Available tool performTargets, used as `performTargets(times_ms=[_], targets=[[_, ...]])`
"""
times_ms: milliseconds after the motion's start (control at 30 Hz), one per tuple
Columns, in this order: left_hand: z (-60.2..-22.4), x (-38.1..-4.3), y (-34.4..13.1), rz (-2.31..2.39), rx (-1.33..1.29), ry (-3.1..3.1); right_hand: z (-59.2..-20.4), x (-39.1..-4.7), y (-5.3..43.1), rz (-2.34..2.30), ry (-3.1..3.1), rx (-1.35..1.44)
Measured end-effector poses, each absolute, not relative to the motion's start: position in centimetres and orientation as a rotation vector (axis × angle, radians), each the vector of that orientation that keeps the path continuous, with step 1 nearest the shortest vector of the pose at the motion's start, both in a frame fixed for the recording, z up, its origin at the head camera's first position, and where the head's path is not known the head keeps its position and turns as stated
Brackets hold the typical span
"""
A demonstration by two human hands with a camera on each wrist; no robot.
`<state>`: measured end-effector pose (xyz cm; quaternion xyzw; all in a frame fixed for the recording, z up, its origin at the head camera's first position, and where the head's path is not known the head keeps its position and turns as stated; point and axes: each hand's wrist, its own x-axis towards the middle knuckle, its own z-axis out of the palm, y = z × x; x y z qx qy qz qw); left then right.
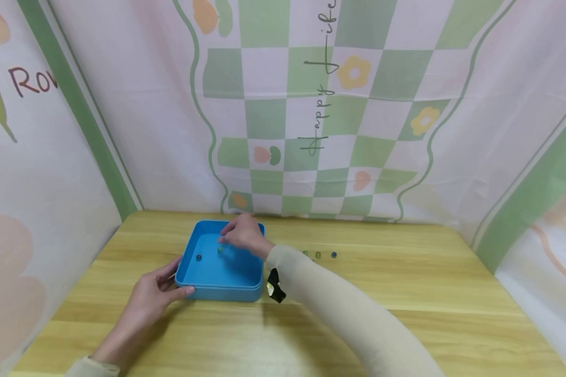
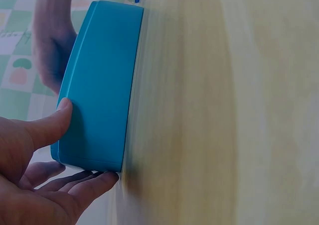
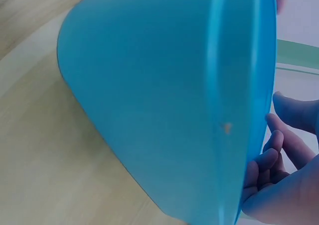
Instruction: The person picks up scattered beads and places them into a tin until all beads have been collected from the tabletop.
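A square blue box (image 1: 226, 293) stands on the table with its top uncovered. My left hand (image 1: 153, 293) grips its near left corner, thumb on the front wall and fingers along the left side. Inside lies a dark marble (image 1: 198, 257). A greenish marble (image 1: 220, 250) shows just below my right hand's fingertips; whether it touches the box floor I cannot tell. My right hand (image 1: 242, 233) reaches over the box's right wall. In the right wrist view its thumb (image 3: 296, 113) and index finger stand apart, with nothing seen between them, and the other fingers are bent.
To the right of the box, on the wooden table (image 1: 382, 293), sit several marbles, among them a green marble (image 1: 318, 255) and a dark blue marble (image 1: 334, 255). The right sleeve (image 1: 339, 309) partly covers this group. A patterned curtain (image 1: 302, 115) hangs behind the table.
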<state>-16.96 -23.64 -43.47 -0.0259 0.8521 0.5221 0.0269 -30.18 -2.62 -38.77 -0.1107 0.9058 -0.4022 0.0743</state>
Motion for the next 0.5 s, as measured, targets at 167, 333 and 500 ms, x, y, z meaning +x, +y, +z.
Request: performTargets(times_ms=[167, 333, 500], targets=[[-43.6, -16.9, -23.7, 1.626, -0.087, 2.626, -38.1, -29.7, -1.6, -1.249, 2.726, -0.373], [-43.7, -17.0, -23.6, 1.624, -0.083, 2.633, -37.6, -28.7, -0.1, -1.342, 2.696, -0.439], [-43.7, -17.0, -23.6, 1.616, -0.074, 2.646, -37.4, -27.3, 1.7, -1.427, 2.644, -0.46]])
